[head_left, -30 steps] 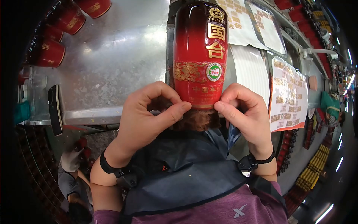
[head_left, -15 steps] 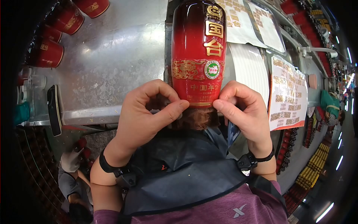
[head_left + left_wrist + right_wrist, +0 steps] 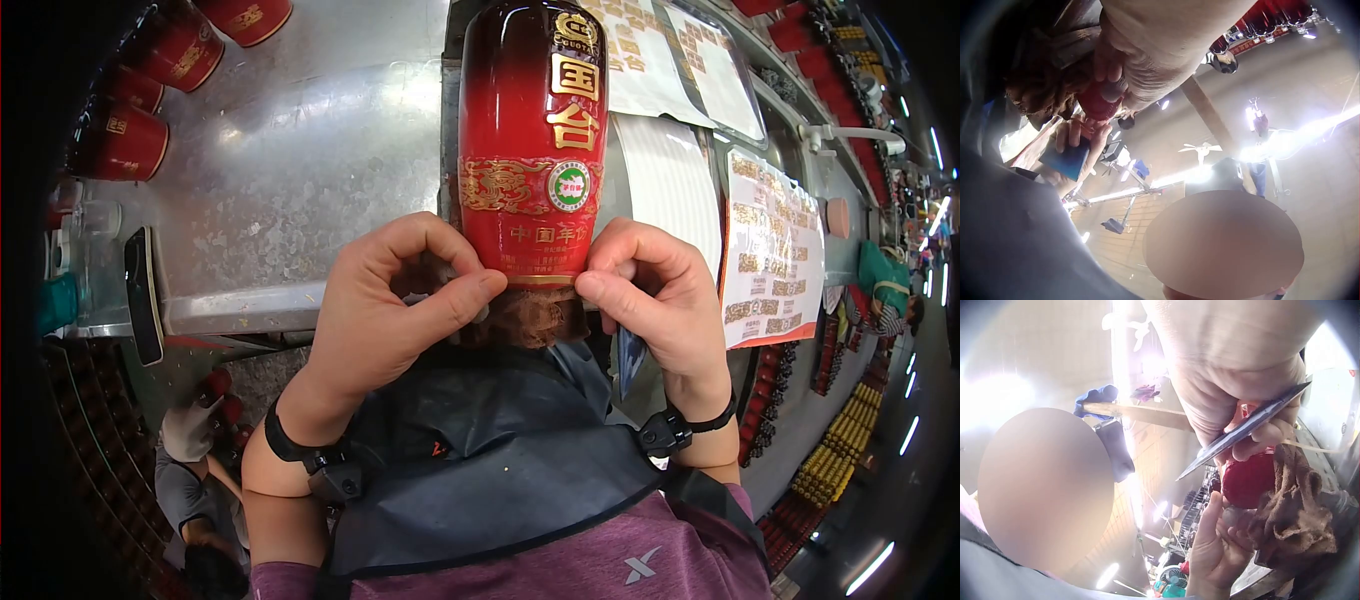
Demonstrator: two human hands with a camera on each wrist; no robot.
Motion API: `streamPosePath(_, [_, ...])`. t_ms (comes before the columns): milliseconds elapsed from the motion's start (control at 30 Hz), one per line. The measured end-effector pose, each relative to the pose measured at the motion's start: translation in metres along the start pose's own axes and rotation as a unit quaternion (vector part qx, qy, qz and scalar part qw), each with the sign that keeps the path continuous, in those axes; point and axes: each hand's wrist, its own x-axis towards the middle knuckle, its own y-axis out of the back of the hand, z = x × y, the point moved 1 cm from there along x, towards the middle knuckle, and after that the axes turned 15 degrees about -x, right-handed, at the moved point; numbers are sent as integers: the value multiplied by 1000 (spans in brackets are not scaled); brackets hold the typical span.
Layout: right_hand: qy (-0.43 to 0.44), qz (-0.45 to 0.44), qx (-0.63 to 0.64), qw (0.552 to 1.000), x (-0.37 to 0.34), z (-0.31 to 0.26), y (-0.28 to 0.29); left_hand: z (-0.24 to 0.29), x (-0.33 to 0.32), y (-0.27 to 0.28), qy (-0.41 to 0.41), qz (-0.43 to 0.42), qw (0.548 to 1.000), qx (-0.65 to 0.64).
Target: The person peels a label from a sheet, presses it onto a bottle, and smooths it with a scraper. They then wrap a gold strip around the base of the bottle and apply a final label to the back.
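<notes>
A red bottle, dark at the far end and lettered in gold, lies on its side with its base towards me. Brown cloth is bunched under the base. My left hand pinches the base's left edge, with thumb and bent forefinger at the glass. At the right edge is my right hand, its thumb tip against the bottle. Its curled fingers also hold a thin, flat blue piece, which points down below the hand. The round red base shows between both hands in the right wrist view.
Several red bottles stand at the metal table's far left. A phone lies near its front left edge. Sheets of gold stickers and white paper are on the right. Another person is at lower left.
The bottle and both hands keep nearly the same place, shifting only slightly in the view. The blue piece below my right hand now shows narrower and hangs more upright.
</notes>
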Motion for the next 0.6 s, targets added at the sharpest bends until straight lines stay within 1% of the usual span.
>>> streamPosePath(167, [3,0,0,1000,0,0,0,2,0,0,0,-4,1000,-12])
streamPosePath(233, [1,0,1,1000,0,0,0,5,0,0,18,-15,1000,8])
streamPosePath(600, [7,12,-11,1000,0,0,-2,-2,1,-1,-1,9,1000,4])
